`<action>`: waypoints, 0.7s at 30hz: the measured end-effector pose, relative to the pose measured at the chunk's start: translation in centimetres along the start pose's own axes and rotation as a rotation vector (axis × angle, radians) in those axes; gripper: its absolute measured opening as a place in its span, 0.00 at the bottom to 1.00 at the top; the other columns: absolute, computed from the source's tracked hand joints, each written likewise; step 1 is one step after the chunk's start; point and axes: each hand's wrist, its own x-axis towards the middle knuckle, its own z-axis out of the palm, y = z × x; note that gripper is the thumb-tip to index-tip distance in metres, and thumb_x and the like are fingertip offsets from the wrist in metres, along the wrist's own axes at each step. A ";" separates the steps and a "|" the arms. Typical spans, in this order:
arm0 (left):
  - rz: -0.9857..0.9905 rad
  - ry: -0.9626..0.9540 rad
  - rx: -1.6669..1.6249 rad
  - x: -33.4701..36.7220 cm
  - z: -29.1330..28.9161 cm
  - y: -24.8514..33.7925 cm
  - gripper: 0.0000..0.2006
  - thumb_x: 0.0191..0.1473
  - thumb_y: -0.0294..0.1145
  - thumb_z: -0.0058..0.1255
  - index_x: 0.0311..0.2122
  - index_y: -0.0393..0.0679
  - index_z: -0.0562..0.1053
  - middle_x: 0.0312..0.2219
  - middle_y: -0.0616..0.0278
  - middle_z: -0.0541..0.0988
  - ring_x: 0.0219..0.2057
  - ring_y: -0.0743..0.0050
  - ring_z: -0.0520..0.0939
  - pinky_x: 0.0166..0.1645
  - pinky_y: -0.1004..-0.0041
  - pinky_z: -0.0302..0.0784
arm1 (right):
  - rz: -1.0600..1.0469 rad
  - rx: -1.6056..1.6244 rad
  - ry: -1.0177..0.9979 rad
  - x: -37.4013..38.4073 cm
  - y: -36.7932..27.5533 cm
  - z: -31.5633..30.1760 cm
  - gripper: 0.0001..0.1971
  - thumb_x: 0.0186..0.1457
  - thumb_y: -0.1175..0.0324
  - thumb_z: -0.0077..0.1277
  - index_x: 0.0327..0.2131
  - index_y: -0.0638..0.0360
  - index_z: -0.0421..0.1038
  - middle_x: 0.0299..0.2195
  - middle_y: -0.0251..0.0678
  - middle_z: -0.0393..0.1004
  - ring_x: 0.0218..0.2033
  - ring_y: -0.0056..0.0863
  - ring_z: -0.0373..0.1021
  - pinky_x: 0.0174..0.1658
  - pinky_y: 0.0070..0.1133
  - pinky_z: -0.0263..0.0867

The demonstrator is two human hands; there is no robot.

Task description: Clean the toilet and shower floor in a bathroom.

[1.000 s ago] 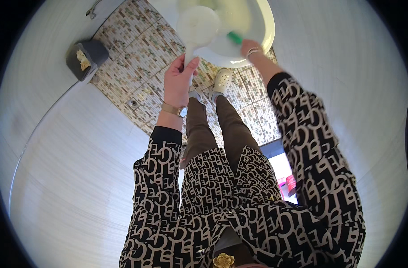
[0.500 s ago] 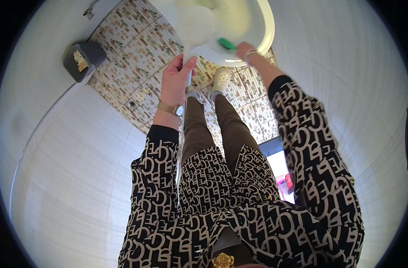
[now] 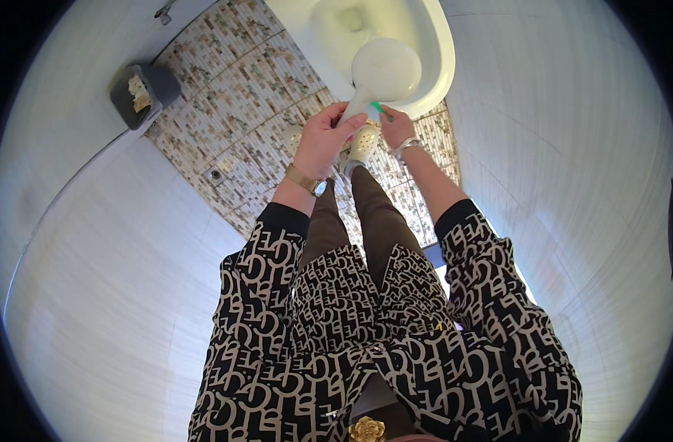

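Note:
My left hand point(image 3: 329, 132) grips the handle of a white water dipper point(image 3: 386, 70), thumb on top. The dipper's round part hangs over the white basin point(image 3: 438, 81), in front of its rounded rim. Close beside the dipper's handle, my right hand point(image 3: 397, 129) is closed on a slim green brush-like tool point(image 3: 379, 109). The tool's green end is at or touching the base of the dipper's handle; I cannot tell which. Most of the tool is hidden by my fingers.
A grey waste bin point(image 3: 162, 83) with crumpled paper stands by the left wall. A tap point(image 3: 163, 12) sticks out at the upper left. A floor drain point(image 3: 215, 174) lies in the patterned tile floor point(image 3: 237, 96). My pale clogs point(image 3: 364, 144) are below my hands.
The dipper has moved right, and my left hand with it. My right hand has come down and left from the basin's rim, bringing the green tool to the dipper's handle.

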 end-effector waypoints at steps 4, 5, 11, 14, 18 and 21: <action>0.027 -0.082 -0.013 1.0 1.7 0.2 0.15 0.51 0.33 0.54 0.42 0.37 0.71 0.23 0.75 0.71 0.23 0.91 0.67 0.29 0.86 0.63 | 0.022 -0.843 -0.115 4.8 6.7 -8.7 0.15 0.54 0.65 0.38 0.44 0.44 0.70 0.34 0.43 0.75 0.35 0.41 0.73 0.38 0.35 0.68; 0.019 -0.037 0.020 0.1 0.1 0.1 0.15 0.52 0.33 0.54 0.42 0.37 0.71 0.23 0.75 0.71 0.23 0.91 0.67 0.28 0.86 0.63 | 0.003 -0.784 -0.007 4.3 4.7 -9.3 0.16 0.54 0.64 0.38 0.47 0.44 0.68 0.31 0.42 0.75 0.33 0.41 0.73 0.36 0.36 0.69; 0.026 -0.018 0.032 0.3 0.0 -0.6 0.16 0.51 0.34 0.54 0.43 0.37 0.71 0.24 0.75 0.71 0.24 0.91 0.68 0.29 0.86 0.64 | 0.051 -0.633 0.184 0.9 6.9 -7.2 0.19 0.55 0.60 0.39 0.51 0.41 0.63 0.23 0.45 0.73 0.26 0.44 0.72 0.28 0.38 0.68; 0.052 -0.002 0.041 0.5 -0.5 -0.5 0.16 0.51 0.34 0.55 0.44 0.37 0.71 0.24 0.75 0.71 0.24 0.91 0.68 0.29 0.86 0.64 | 0.031 -0.064 0.269 -2.6 5.1 0.6 0.18 0.55 0.63 0.41 0.51 0.44 0.65 0.27 0.49 0.74 0.28 0.45 0.72 0.36 0.38 0.66; 0.081 0.036 0.088 0.0 -3.1 0.3 0.16 0.50 0.33 0.56 0.43 0.38 0.72 0.25 0.74 0.72 0.24 0.91 0.68 0.28 0.85 0.64 | -0.037 0.326 0.336 -3.6 -1.8 5.2 0.18 0.54 0.64 0.44 0.49 0.50 0.67 0.26 0.50 0.73 0.27 0.44 0.71 0.32 0.32 0.65; 0.065 0.044 0.080 0.0 -3.9 0.6 0.15 0.49 0.32 0.56 0.42 0.38 0.72 0.25 0.73 0.73 0.23 0.90 0.69 0.28 0.85 0.64 | 0.021 0.152 0.216 -3.3 1.4 3.0 0.18 0.54 0.64 0.43 0.50 0.42 0.66 0.24 0.50 0.73 0.25 0.46 0.70 0.29 0.35 0.65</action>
